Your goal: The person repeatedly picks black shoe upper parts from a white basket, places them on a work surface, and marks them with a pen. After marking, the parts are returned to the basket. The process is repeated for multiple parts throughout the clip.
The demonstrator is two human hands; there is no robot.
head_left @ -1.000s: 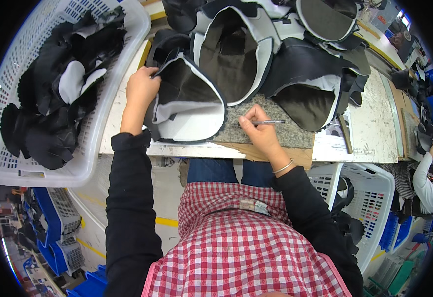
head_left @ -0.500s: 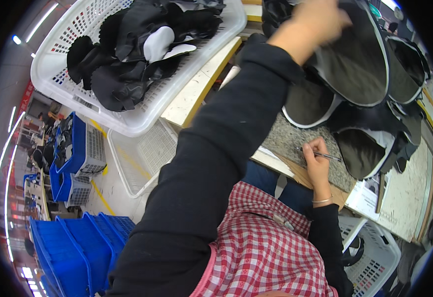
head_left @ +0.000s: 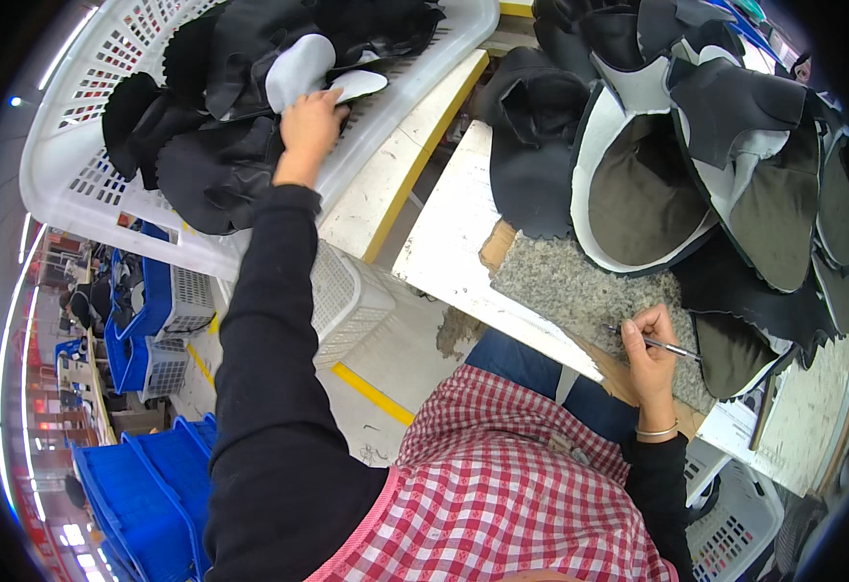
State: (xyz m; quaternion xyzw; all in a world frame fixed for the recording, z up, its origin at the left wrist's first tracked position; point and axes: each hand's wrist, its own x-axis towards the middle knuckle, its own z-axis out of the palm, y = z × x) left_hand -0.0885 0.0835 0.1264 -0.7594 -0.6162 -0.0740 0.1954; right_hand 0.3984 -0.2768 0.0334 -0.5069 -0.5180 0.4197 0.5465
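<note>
My left hand [head_left: 310, 121] reaches out into a white plastic basket [head_left: 85, 145] on my left and rests on a black shoe upper piece [head_left: 221, 165], beside a piece with white lining [head_left: 300, 68]; whether it grips a piece I cannot tell. My right hand [head_left: 650, 351] rests on a grey granite slab [head_left: 580, 291] and holds a thin silver pen [head_left: 672, 346]. A pile of black and olive shoe upper pieces [head_left: 657, 184] with white edges lies on the worktable [head_left: 444, 252] just beyond the slab.
A small white crate [head_left: 347, 301] stands under the table to my left. Blue crates [head_left: 143, 485] are stacked on the floor at lower left. Another white basket [head_left: 745, 524] sits at my right side. A yellow line [head_left: 371, 393] marks the floor.
My left hand left the upper piece on the table, swung left and reached into the white basket. My right hand stayed on the slab with the pen. My head turned left.
</note>
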